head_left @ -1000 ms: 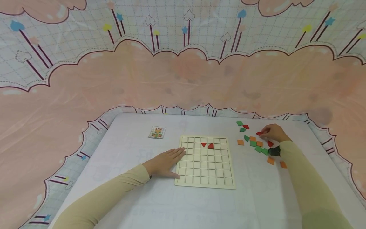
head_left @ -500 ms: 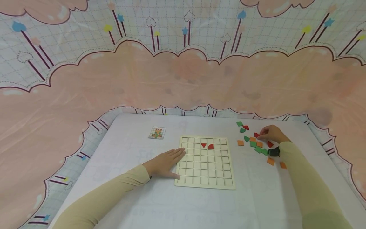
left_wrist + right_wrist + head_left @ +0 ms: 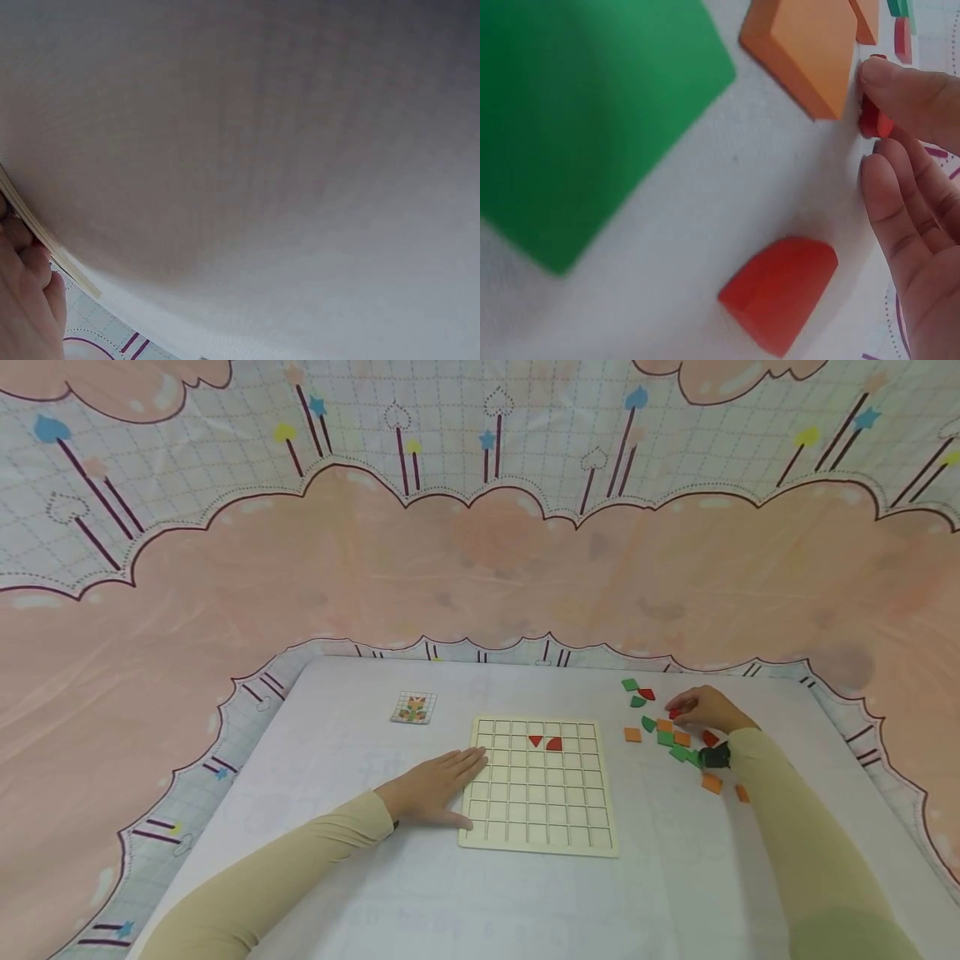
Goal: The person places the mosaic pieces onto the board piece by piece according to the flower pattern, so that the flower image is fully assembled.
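Red pieces: two are sitting in the wooden grid board (image 3: 537, 789).
Right hand (image 3: 703, 708): you are pinching one red piece (image 3: 871, 120).
Left hand (image 3: 433, 783): you are pressing flat, fingers straight, against the board's left edge.

Loose coloured tiles (image 3: 671, 737) crowd the tabletop (image 3: 360, 752) at the 3 o'clock side of the grid board (image 3: 537, 810), whose 9 o'clock edge the left hand (image 3: 433, 785) blocks.
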`<state>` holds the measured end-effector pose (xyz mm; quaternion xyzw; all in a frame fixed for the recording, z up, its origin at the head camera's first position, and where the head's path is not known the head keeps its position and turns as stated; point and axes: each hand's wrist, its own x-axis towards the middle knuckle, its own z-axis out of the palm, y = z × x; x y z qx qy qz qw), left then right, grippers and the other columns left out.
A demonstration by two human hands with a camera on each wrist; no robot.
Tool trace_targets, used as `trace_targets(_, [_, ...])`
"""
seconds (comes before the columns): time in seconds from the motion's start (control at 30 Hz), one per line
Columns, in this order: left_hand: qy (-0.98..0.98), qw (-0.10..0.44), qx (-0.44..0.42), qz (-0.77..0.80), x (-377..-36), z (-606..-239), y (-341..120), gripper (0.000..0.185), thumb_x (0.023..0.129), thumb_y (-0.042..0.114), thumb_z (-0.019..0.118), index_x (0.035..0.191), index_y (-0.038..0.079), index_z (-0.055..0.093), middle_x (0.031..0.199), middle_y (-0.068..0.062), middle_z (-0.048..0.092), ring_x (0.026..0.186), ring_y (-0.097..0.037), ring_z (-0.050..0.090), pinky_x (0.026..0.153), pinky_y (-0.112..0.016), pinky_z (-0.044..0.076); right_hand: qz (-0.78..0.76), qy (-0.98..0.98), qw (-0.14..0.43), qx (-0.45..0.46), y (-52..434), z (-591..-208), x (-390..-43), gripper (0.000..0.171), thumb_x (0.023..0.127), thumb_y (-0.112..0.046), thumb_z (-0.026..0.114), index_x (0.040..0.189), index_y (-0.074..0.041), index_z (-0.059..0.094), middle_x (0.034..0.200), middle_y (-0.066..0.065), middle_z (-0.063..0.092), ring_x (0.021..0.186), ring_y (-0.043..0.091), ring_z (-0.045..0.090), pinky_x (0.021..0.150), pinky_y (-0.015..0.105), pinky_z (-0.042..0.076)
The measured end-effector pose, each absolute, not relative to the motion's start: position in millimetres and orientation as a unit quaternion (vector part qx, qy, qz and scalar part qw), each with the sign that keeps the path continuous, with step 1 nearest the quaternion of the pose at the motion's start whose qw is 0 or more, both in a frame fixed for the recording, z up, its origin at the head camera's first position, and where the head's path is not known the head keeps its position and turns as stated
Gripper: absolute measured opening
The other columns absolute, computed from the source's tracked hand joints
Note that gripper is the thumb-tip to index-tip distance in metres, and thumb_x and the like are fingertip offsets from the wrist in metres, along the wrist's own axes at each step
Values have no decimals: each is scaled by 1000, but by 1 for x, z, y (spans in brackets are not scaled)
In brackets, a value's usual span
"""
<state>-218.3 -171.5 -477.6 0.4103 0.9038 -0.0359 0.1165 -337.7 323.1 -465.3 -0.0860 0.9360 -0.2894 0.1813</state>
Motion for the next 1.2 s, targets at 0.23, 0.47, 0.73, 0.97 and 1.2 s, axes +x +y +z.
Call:
trace_targets(0.23, [904,120,409,-36,-219,-477,-172,100,84,73,40,152,7,8,160,-8,6,148,-20,9,120,-35,18,-276,939,193,-73,327,-462,-337,40,85,-14,67,120,2,60,106,20,63,93,28,55,80,35,51])
trace_targets(0.47, [904,123,408,-36,-219,-477,-172,100,84,72,42,152,8,7,160,-8,6,148,-20,9,120,-34,17,-289,934,202,-56,329,-466,-339,47,85,-18,69,126,3,56,112,22,60,95,27,55,81,34,51])
trace_targets(0.73, [905,126,406,-35,-219,-476,-171,100,84,72,42,152,8,7,160,-7,6,148,-19,9,120,-35,18,-303,932,189,-61,334,-467,-336,44,85,-17,68,123,4,58,111,22,62,94,27,57,79,30,53])
trace_targets(0.97, [905,123,407,-37,-220,-478,-172,100,84,72,42,152,8,7,160,-7,5,148,-20,9,120,-35,18,-308,931,188,-47,334,-468,-335,45,84,-18,69,123,2,59,116,24,61,98,29,58,85,38,53])
trace_targets(1.2, [904,120,409,-40,-220,-480,-172,100,84,73,41,152,9,6,160,-7,5,148,-19,9,120,-35,18,-319,928,189,-38,335,-472,-335,49,85,-20,70,126,3,56,110,19,63,95,25,56,82,31,51])
